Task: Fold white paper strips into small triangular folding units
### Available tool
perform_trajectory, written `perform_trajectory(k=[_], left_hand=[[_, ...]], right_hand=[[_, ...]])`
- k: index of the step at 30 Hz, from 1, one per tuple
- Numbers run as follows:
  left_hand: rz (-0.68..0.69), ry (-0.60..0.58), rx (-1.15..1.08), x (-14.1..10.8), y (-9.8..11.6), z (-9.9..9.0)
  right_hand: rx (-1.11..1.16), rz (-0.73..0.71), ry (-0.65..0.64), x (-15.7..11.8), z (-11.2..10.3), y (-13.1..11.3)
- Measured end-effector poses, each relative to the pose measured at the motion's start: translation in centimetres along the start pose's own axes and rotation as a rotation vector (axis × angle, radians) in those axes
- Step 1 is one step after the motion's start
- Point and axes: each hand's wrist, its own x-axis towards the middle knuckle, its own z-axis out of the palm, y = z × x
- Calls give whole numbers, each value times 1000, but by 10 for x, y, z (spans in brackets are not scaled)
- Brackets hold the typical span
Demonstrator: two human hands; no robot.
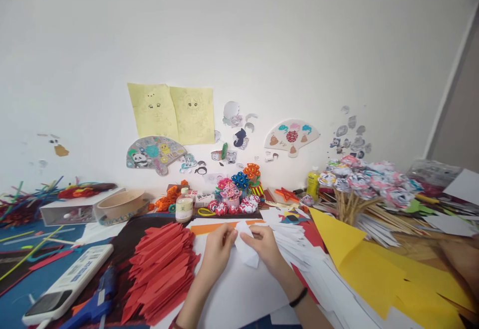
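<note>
A small folded piece of white paper [247, 249] is held up between my two hands, over a white sheet [239, 294] lying on the table. My left hand [220, 246] pinches its left edge, thumb against fingers. On the other side, my right hand [265, 245] grips its upper right edge with the thumb in front. A pile of folded red paper strips [160, 269] lies left of my left hand. Right of my right hand, loose white paper strips [303, 249] spread out in a fan.
Yellow paper sheets [377, 274] lie at the right, near another person's blurred arm [460, 259]. A blue glue gun [95, 301] and a white power strip [71, 284] are at the front left. A bottle [184, 206], a tape roll [121, 206] and paper flowers [368, 176] stand along the wall.
</note>
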Motion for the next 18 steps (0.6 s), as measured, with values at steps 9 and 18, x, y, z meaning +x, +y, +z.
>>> perform_trajectory(k=[9,18], left_hand=[[-28,17,-18,3,4,-9],[-205,120,-431,5,-7,-1]], right_hand=[[-187,-124,-51,2,-4,6],[20,28,188,8,-10,10]])
